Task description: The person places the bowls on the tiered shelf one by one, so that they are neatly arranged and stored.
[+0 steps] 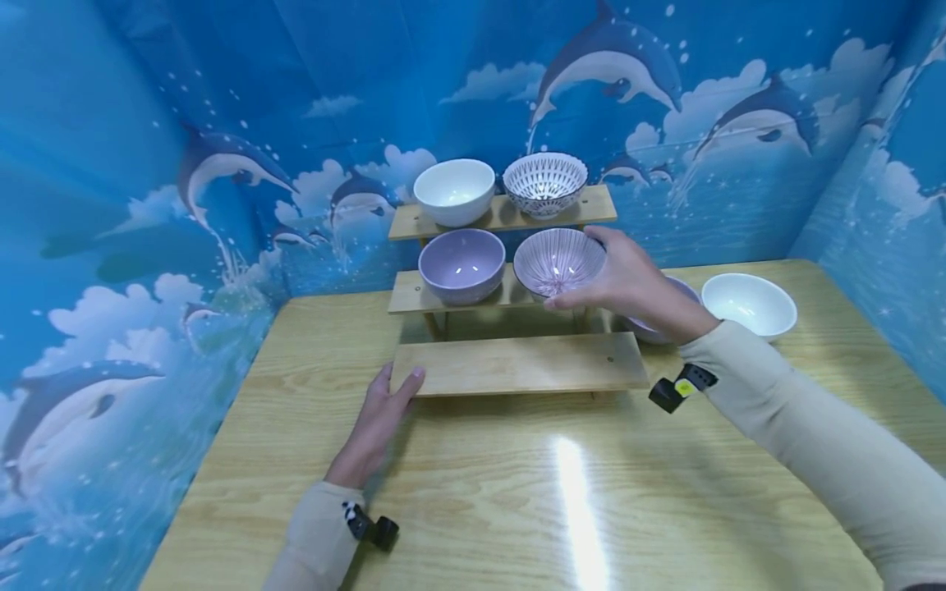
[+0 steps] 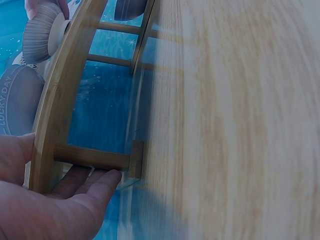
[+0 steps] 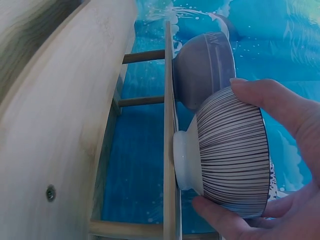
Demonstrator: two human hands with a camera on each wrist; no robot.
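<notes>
A three-tier wooden stand stands on the table. My right hand grips a striped bowl by its side, thumb and fingers spread around it. In the right wrist view the white foot of this striped bowl is at the middle shelf's surface. To its left on that shelf sits a plain purple bowl with raised lettering. My left hand holds the left end of the lowest shelf. In the left wrist view, the left hand's fingers reach under the board beside a wooden leg.
On the top shelf are a white bowl and a dark-patterned white bowl. Right of the stand, another white bowl rests on the table, beside a purple bowl partly hidden by my right arm. Dolphin-printed cloth encloses the table.
</notes>
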